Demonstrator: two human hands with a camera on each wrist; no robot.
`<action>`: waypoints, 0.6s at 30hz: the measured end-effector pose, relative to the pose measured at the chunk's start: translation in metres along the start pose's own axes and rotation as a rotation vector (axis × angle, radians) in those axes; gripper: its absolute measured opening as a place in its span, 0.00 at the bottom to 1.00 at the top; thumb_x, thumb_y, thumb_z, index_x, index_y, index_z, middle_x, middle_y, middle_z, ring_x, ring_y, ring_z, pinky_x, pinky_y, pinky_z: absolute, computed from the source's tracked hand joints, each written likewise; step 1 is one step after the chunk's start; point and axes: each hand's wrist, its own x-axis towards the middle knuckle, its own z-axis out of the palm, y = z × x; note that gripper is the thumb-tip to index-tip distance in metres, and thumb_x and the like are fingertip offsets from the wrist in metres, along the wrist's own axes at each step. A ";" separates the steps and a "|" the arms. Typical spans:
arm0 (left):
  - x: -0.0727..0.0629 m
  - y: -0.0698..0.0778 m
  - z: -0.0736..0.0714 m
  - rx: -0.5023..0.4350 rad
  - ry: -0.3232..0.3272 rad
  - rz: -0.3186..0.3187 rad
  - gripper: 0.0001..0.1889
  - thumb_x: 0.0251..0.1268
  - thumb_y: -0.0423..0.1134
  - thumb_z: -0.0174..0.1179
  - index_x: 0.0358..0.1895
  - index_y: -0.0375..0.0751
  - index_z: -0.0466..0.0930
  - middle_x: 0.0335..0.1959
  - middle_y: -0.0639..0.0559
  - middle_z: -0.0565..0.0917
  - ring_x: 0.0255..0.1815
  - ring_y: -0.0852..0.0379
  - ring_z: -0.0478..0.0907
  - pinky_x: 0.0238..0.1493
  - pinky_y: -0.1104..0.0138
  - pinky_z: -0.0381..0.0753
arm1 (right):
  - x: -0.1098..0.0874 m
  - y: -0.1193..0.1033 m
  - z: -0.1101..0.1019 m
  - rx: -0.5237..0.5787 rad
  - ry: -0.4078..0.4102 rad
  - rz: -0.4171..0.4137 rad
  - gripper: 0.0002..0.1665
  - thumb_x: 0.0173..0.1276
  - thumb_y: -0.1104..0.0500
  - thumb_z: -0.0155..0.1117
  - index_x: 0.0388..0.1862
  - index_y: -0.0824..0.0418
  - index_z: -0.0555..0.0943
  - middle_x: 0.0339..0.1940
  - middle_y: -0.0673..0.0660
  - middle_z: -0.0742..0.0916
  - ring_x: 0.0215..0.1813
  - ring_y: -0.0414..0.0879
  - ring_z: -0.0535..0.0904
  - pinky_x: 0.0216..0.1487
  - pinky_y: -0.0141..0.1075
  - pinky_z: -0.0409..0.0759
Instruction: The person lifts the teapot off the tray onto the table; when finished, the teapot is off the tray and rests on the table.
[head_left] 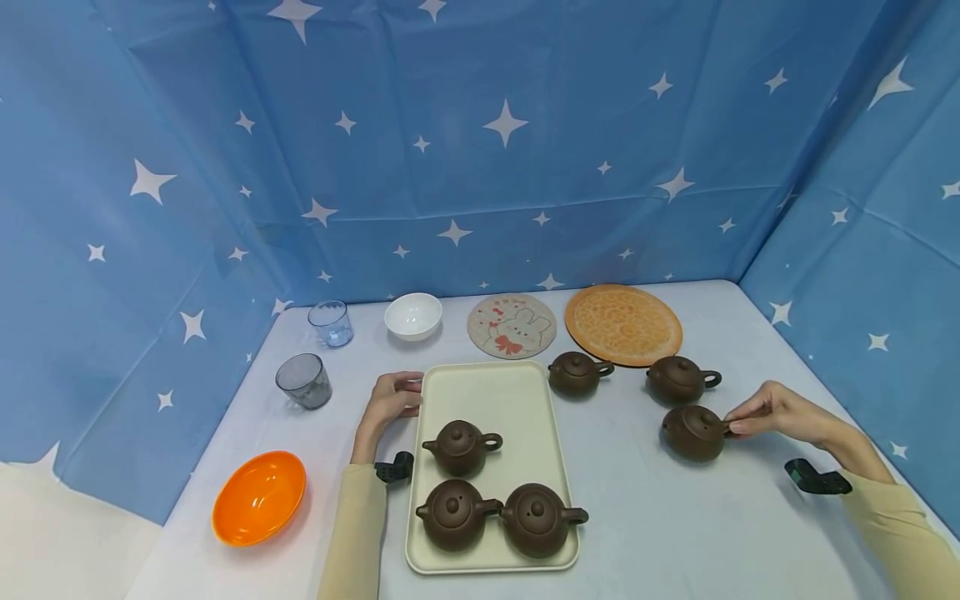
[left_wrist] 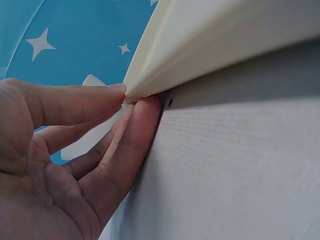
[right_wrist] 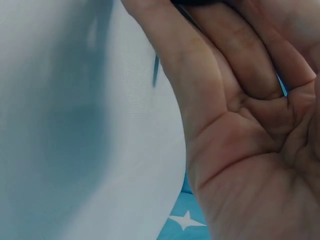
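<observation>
My left hand pinches the left rim of a cream tray between thumb and fingers. The left wrist view shows that rim from close by, tilted in the picture. Three brown teapots stand on the tray: one mid-left, one at the front left and one at the front right. To the right, my right hand pinches the handle of another brown teapot. Whether this teapot touches the table is unclear. The right wrist view shows mostly my palm.
Two more teapots stand beyond, one by the tray's far right corner, another just behind the held one. A rabbit mat, round orange mat, white bowl, blue glass, grey glass and orange bowl lie around.
</observation>
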 end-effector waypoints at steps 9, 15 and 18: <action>0.001 0.000 0.000 0.000 0.006 -0.005 0.26 0.51 0.21 0.58 0.58 0.29 0.75 0.44 0.35 0.80 0.31 0.57 0.80 0.32 0.65 0.87 | 0.002 -0.003 -0.001 -0.018 0.006 0.040 0.15 0.64 0.77 0.55 0.44 0.71 0.85 0.40 0.52 0.89 0.39 0.44 0.86 0.37 0.34 0.87; 0.001 -0.001 0.000 0.003 0.002 0.000 0.26 0.51 0.21 0.58 0.58 0.28 0.75 0.44 0.35 0.79 0.32 0.56 0.80 0.33 0.64 0.87 | 0.002 -0.008 -0.001 -0.051 0.018 0.102 0.12 0.64 0.75 0.56 0.43 0.72 0.85 0.39 0.52 0.89 0.39 0.43 0.86 0.37 0.33 0.86; 0.002 0.000 0.000 0.006 0.006 -0.004 0.26 0.51 0.21 0.58 0.58 0.28 0.75 0.44 0.36 0.80 0.31 0.57 0.80 0.33 0.64 0.87 | 0.003 -0.011 -0.001 -0.105 0.026 0.119 0.12 0.64 0.74 0.58 0.42 0.71 0.86 0.38 0.51 0.89 0.37 0.41 0.86 0.34 0.32 0.85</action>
